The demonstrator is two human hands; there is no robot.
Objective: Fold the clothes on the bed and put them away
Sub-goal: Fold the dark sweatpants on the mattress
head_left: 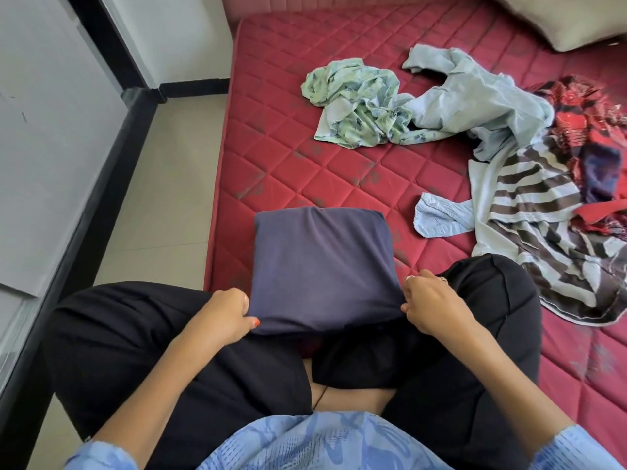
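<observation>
A folded dark blue garment [319,266] lies on the red quilted mattress [288,157] right in front of my crossed legs. My left hand [227,312] grips its near left corner. My right hand [429,305] pinches its near right corner. Farther back lie unfolded clothes: a crumpled pale green floral piece [356,103], a light blue denim shirt [475,106], a brown and white striped garment [549,239] and a red patterned one [583,120] at the right edge.
A beige pillow [570,22] lies at the bed's far right corner. Left of the mattress runs a strip of beige tiled floor [163,205], bounded by a white wall with a black skirting [101,184].
</observation>
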